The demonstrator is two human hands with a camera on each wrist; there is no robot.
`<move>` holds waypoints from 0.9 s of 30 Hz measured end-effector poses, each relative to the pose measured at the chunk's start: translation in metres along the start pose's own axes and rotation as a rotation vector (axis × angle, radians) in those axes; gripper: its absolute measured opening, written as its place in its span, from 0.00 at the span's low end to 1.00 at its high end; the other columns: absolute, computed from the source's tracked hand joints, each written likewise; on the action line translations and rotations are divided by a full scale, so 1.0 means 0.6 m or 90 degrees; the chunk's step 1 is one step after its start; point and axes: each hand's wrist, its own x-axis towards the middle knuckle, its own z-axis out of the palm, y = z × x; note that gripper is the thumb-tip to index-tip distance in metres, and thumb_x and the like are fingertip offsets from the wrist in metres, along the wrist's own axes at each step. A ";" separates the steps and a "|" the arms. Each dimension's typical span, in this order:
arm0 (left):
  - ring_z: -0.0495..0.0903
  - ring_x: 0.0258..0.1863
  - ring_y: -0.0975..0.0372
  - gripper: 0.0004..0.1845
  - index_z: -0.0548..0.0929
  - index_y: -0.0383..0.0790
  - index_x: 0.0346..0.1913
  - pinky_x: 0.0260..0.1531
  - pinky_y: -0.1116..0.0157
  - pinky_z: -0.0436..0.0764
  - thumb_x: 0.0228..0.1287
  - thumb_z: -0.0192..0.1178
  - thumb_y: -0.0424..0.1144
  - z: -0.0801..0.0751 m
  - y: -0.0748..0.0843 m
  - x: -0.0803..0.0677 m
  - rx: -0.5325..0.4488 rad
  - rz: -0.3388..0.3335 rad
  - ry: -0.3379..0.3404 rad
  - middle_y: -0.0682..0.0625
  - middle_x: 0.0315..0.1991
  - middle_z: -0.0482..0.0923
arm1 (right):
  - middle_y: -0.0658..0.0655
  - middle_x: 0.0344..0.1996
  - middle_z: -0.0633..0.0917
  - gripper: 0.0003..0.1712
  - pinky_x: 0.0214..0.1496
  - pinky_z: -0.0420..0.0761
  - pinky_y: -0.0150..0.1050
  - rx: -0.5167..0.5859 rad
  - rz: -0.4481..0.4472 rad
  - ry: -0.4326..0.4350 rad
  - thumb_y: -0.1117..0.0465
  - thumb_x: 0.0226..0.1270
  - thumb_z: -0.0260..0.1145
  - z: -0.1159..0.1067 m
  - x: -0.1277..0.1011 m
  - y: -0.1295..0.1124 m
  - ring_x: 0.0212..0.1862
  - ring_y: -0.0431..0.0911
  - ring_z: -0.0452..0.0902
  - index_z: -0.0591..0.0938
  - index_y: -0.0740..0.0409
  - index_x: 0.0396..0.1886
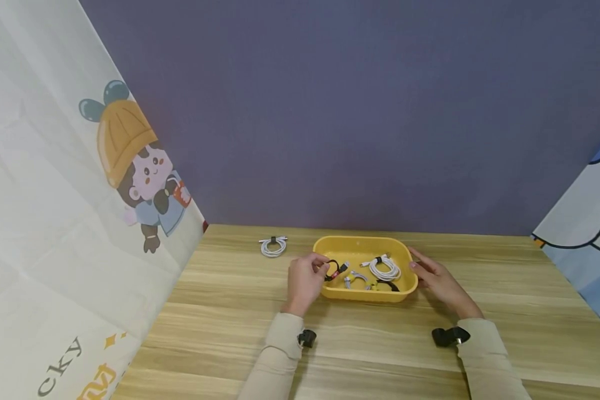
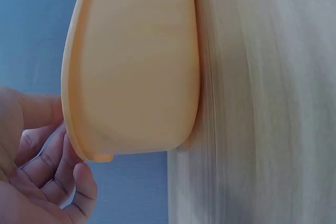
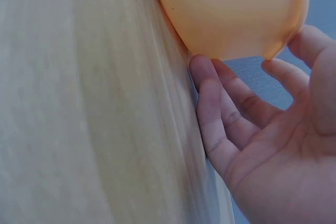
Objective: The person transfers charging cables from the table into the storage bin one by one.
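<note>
A yellow plastic box (image 1: 365, 296) holds several tied cables. At its left end, my left hand (image 1: 302, 280) pinches a coiled black cable (image 1: 336, 272) with a red tie, thumb and index finger reaching over the rim. In the left wrist view, the box wall (image 2: 136, 66) hides those fingertips; the other fingers curl loosely outside. My right hand (image 1: 442, 286) holds the box's right end, thumb at the rim and fingers against the outer wall, low near the table in the right wrist view. Inside lie a white coiled cable (image 1: 389, 270) with a black tie and a pale grey cable (image 1: 350, 279) with yellow parts.
Another white coiled cable (image 1: 273, 247) with a black tie lies on the wooden table (image 1: 220, 311), left of and behind the box. A dark blue panel (image 1: 360, 122) rises behind the table. Printed sheets hang at both sides.
</note>
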 end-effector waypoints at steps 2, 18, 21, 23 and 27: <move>0.72 0.20 0.72 0.03 0.91 0.45 0.36 0.24 0.74 0.72 0.61 0.73 0.34 0.001 0.001 0.000 0.007 0.002 0.004 0.54 0.29 0.88 | 0.76 0.68 0.72 0.39 0.46 0.87 0.34 -0.001 0.000 0.001 0.44 0.83 0.51 0.000 0.000 0.000 0.47 0.32 0.83 0.51 0.49 0.84; 0.82 0.35 0.59 0.02 0.92 0.47 0.34 0.45 0.59 0.77 0.59 0.74 0.36 0.017 0.002 -0.004 0.121 0.046 0.015 0.57 0.30 0.88 | 0.75 0.73 0.67 0.39 0.46 0.87 0.35 -0.014 0.012 0.005 0.45 0.83 0.52 0.000 0.003 0.000 0.52 0.39 0.83 0.51 0.50 0.84; 0.81 0.35 0.59 0.02 0.92 0.48 0.34 0.46 0.59 0.76 0.59 0.74 0.37 0.020 0.006 -0.005 0.151 0.048 0.011 0.57 0.29 0.88 | 0.75 0.71 0.70 0.39 0.46 0.87 0.35 -0.013 0.013 0.009 0.44 0.82 0.52 0.001 0.003 0.001 0.51 0.38 0.83 0.52 0.51 0.84; 0.80 0.35 0.60 0.02 0.92 0.48 0.33 0.46 0.59 0.75 0.58 0.75 0.38 0.021 0.009 -0.006 0.177 0.054 0.010 0.57 0.29 0.88 | 0.76 0.69 0.71 0.40 0.46 0.87 0.34 -0.010 0.013 0.009 0.44 0.82 0.52 0.001 0.003 0.002 0.50 0.37 0.82 0.52 0.51 0.84; 0.79 0.33 0.60 0.02 0.92 0.47 0.32 0.44 0.60 0.73 0.57 0.75 0.38 0.023 0.015 -0.007 0.223 0.073 0.009 0.57 0.29 0.89 | 0.76 0.69 0.71 0.40 0.46 0.87 0.34 -0.006 0.018 0.011 0.44 0.82 0.52 0.001 0.002 0.001 0.51 0.36 0.82 0.52 0.49 0.84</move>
